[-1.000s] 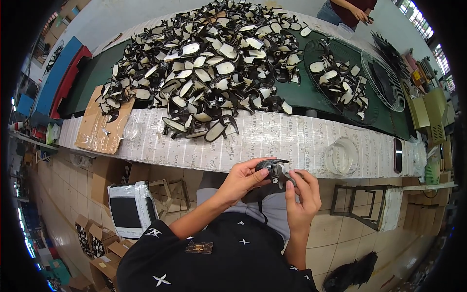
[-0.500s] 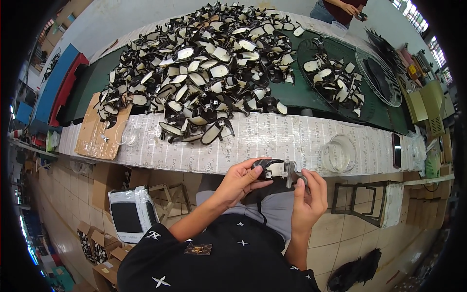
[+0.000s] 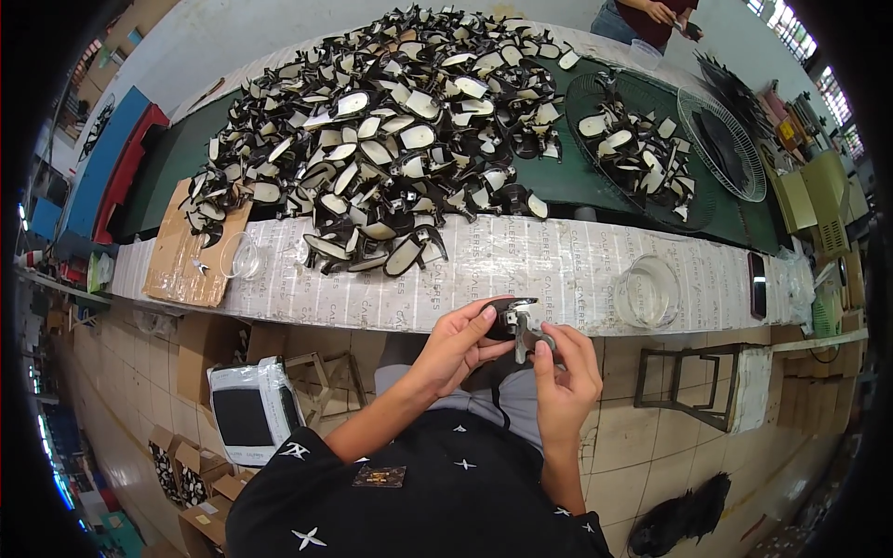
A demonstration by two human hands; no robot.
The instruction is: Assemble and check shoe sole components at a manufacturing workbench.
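Left grip (image 3: 456, 350) slants rightward holding a black piece (image 3: 502, 322), right grip (image 3: 567, 374) upright.

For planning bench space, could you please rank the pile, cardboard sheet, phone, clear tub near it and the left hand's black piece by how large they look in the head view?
1. Pile
2. Cardboard sheet
3. Clear tub
Unsure, so unranked: phone and black piece; both look smaller, the piece partly covered.

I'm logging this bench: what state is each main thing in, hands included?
Left hand: closed on black piece
Right hand: pinching grey piece
Black piece: held in the air
Grey piece: held
Black-and-white pile: heaped loosely
Mesh basket: partly filled
Clear tub: upright, open-topped
Cardboard sheet: lying flat
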